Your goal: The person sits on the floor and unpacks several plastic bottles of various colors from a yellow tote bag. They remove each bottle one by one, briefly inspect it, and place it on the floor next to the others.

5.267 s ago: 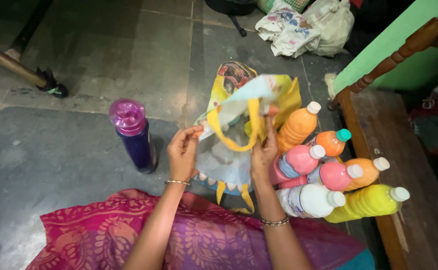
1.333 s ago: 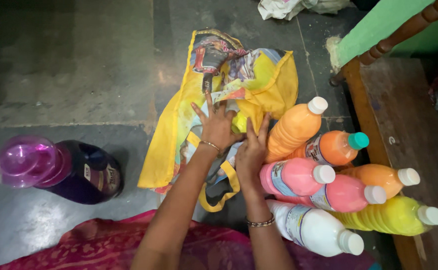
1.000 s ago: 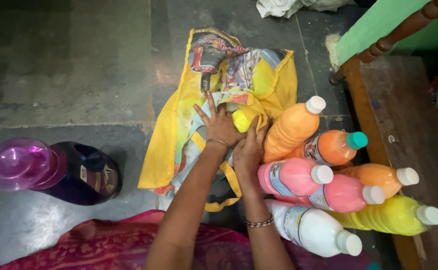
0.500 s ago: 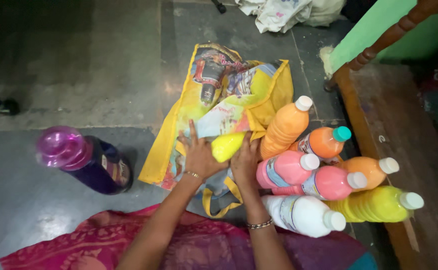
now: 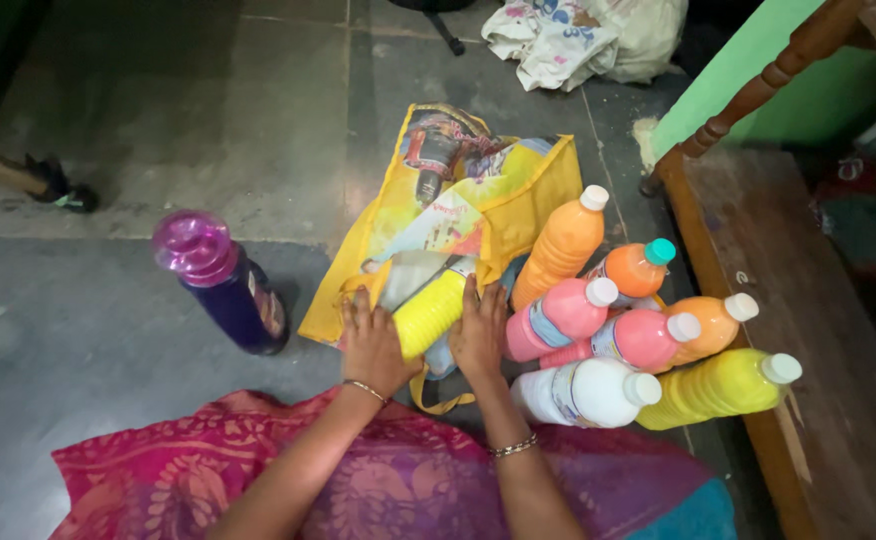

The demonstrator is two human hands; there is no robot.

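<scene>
Overhead view of a seated person with both hands at the mouth of a printed yellow carry bag [image 5: 478, 190] that lies flat on the grey stone floor [image 5: 108, 320]. The left hand [image 5: 373, 345] and right hand [image 5: 480, 335] flank a ribbed yellow bottle [image 5: 430, 315], fingers extended and only slightly curled, palms pressed against its sides and the bag fabric rather than wrapped around it — a two-sided brace that steadies a smooth cylinder as it sits half in the bag opening; whether the thumbs close underneath cannot be told. The bottle lies tilted, its lower end towards the person, its upper end hidden under the bag's white lining. Just right of the right hand, seven upright bottles stand packed together against the wooden bench [image 5: 808, 330], seemingly kept within reach: two light orange with white caps, one deeper orange with a teal cap, two pink, one white, one yellow. One dark purple bottle with a pink domed cap [image 5: 220, 280] stands apart on the left. One cloth bundle [image 5: 583, 35] lies at the far edge. Count — nine bottles, one bag.
</scene>
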